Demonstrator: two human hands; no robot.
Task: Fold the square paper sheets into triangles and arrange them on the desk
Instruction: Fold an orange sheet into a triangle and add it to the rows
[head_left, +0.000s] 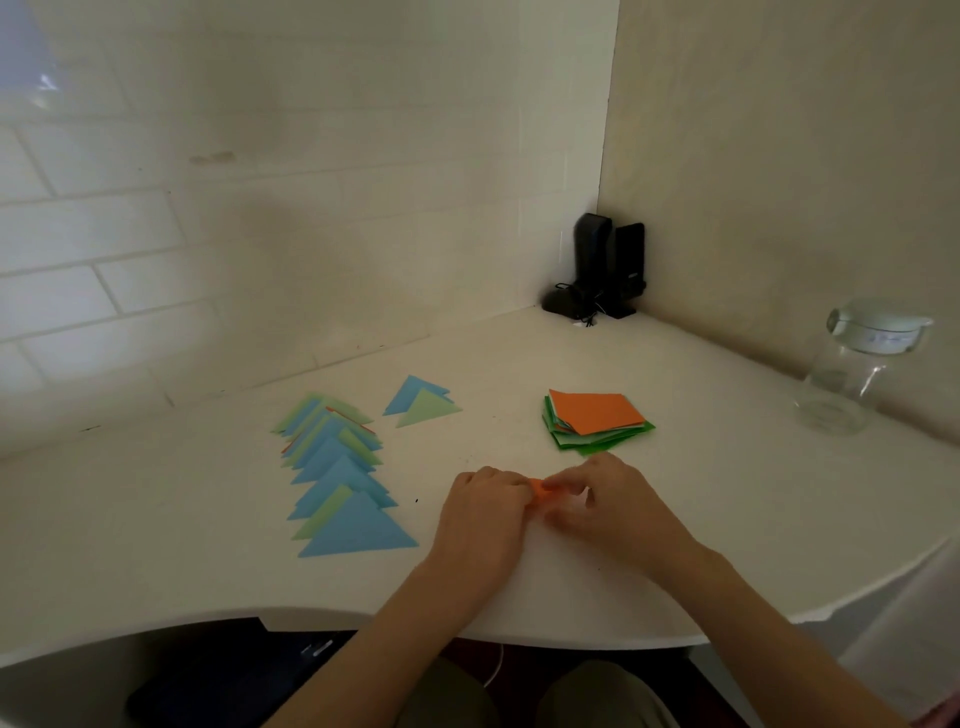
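A small orange paper (540, 493) sits low on the surface (675, 519), just below the middle of the view, pinched between both hands so that only a sliver of it shows. The left hand (480, 512) has its grip clamped on the paper's left side, fingers curled over it. The right hand (602, 499) has its grip clamped on the right side, fingertips meeting the paper; this hand is slightly blurred.

At about 1 o'clock from the hands, near them, lies a stack of square sheets (595, 421) with an orange one on top and green ones fanned out beneath. At 11 o'clock lies a pair of triangles (421, 402), blue overlapped by pale green. At 9 to 10 o'clock a long overlapping row of triangles (337, 467), mostly blue and green with thin orange edges showing, runs toward the wall, its nearest blue triangle just beside the left hand.

Farther out, at 2 o'clock, a clear glass jar (857, 369) stands near the right wall. At 12 o'clock, in the corner, stand two black speakers (608, 265).
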